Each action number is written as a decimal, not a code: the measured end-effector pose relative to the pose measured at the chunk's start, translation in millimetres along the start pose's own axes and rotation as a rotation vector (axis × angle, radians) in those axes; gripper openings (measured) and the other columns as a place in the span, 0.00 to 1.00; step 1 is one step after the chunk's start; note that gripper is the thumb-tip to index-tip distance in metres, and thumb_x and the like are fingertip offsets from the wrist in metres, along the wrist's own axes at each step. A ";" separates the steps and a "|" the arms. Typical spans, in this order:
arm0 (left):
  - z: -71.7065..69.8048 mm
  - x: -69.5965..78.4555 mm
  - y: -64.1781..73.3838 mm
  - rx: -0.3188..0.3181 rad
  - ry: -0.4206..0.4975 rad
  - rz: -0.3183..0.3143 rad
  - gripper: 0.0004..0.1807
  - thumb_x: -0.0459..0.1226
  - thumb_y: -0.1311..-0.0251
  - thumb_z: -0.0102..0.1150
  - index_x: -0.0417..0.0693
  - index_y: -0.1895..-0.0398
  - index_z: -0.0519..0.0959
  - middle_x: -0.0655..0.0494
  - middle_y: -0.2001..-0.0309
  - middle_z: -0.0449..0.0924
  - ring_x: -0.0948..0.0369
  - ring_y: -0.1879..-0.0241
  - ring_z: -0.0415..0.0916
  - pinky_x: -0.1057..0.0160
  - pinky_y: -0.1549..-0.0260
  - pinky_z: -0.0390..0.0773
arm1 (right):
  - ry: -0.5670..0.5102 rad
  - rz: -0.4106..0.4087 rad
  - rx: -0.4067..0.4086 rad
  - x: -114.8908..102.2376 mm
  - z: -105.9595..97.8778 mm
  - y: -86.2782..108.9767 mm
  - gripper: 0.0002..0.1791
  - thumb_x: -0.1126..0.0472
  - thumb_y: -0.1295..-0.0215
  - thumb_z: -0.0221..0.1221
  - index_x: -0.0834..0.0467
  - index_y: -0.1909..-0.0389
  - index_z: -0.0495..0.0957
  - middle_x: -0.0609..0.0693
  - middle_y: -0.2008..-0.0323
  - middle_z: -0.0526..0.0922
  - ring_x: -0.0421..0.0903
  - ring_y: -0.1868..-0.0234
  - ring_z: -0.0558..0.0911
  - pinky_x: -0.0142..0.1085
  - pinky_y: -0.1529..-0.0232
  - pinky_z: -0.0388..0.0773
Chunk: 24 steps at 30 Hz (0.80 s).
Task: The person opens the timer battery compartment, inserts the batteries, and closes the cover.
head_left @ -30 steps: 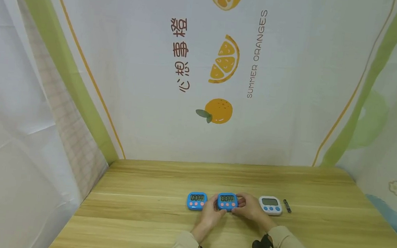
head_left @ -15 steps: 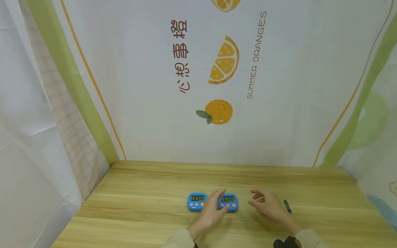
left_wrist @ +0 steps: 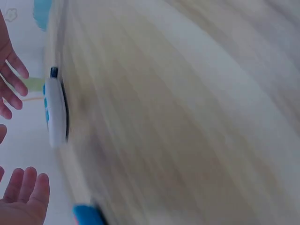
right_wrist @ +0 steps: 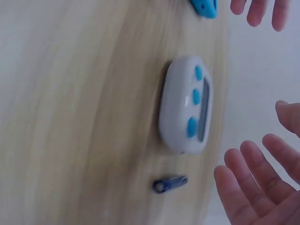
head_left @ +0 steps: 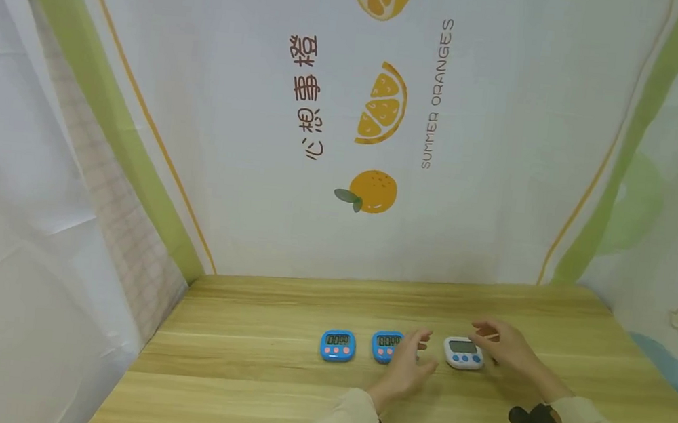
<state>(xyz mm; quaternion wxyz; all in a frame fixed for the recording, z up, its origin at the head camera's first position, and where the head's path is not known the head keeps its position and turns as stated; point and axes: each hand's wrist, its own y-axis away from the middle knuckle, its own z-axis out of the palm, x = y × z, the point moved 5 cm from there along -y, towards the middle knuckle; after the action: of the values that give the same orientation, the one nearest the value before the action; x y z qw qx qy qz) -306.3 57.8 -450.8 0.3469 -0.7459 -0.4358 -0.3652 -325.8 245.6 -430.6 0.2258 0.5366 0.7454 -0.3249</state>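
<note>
In the head view my left hand point(head_left: 405, 366) is in front of the middle blue timer point(head_left: 383, 344), covering its right part. Its fingers are spread and hold nothing. A white timer point(head_left: 463, 353) with blue buttons and a blank screen lies to the right, between the two hands. My right hand point(head_left: 508, 349) hovers by that timer's upper right corner, fingers loosely bent around nothing. In the right wrist view, a small dark rod point(right_wrist: 169, 183) with a shiny round end lies beside the white timer; my right hand mostly hides it in the head view.
Another blue timer point(head_left: 337, 345) with pink buttons lies at the left of the row, its display lit with zeros. The wooden table point(head_left: 250, 366) meets a white curtain point(head_left: 465, 237) printed with oranges at its back edge.
Both hands were at the middle blue timer a second ago. The right hand has let go and moved right past the white timer; the left followed partway, uncovering the left blue timer.
</note>
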 end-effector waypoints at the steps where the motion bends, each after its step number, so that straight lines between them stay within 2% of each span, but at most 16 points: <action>1: 5.0 0.3 -1.4 -0.001 -0.007 -0.017 0.26 0.31 0.47 0.56 0.42 0.43 0.64 0.53 0.49 0.66 0.57 0.51 0.66 0.65 0.55 0.71 | -0.005 0.002 0.001 2.5 -0.9 1.4 0.19 0.62 0.41 0.55 0.73 0.54 0.70 0.65 0.61 0.77 0.56 0.63 0.77 0.46 0.64 0.76; 6: 24.0 -1.3 -8.2 -0.006 -0.046 -0.111 0.27 0.33 0.49 0.58 0.45 0.43 0.65 0.55 0.49 0.67 0.58 0.51 0.67 0.66 0.56 0.72 | -0.039 0.026 -0.024 14.4 2.8 5.9 0.21 0.63 0.44 0.58 0.75 0.55 0.69 0.68 0.59 0.75 0.58 0.61 0.76 0.45 0.63 0.76; 11: 31.7 -3.9 -15.3 0.040 -0.032 -0.185 0.29 0.35 0.50 0.60 0.44 0.43 0.65 0.53 0.48 0.68 0.57 0.50 0.68 0.63 0.56 0.72 | -0.034 0.039 -0.100 21.1 14.1 8.1 0.29 0.64 0.53 0.65 0.77 0.52 0.67 0.72 0.56 0.72 0.63 0.59 0.74 0.48 0.61 0.75; 14: 34.8 -4.1 -20.4 0.053 -0.052 -0.189 0.29 0.34 0.51 0.62 0.42 0.43 0.65 0.49 0.48 0.69 0.55 0.50 0.69 0.61 0.54 0.72 | 0.002 0.013 -0.137 21.5 19.6 8.8 0.32 0.66 0.56 0.66 0.77 0.51 0.66 0.73 0.55 0.71 0.63 0.58 0.74 0.49 0.60 0.75; 18: 38.3 -6.0 -24.2 0.038 -0.066 -0.191 0.30 0.33 0.52 0.62 0.39 0.44 0.66 0.46 0.48 0.69 0.52 0.48 0.67 0.59 0.50 0.69 | 0.011 0.009 -0.150 23.3 25.1 8.4 0.31 0.69 0.57 0.65 0.77 0.51 0.66 0.72 0.55 0.71 0.59 0.59 0.74 0.46 0.61 0.75; 24: 41.5 -10.6 -28.0 0.034 -0.018 -0.188 0.29 0.31 0.54 0.62 0.39 0.45 0.67 0.47 0.51 0.72 0.53 0.47 0.66 0.59 0.46 0.66 | 0.001 0.031 -0.132 28.6 25.6 8.0 0.31 0.68 0.56 0.65 0.76 0.51 0.67 0.65 0.59 0.74 0.53 0.62 0.75 0.41 0.64 0.76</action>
<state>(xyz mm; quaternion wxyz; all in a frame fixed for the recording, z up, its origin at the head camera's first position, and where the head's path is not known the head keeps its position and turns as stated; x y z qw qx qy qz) -325.3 98.9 -474.7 0.3197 -0.6990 -0.5130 -0.3822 -327.8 247.4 -469.7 0.2652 0.5320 0.7571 -0.2710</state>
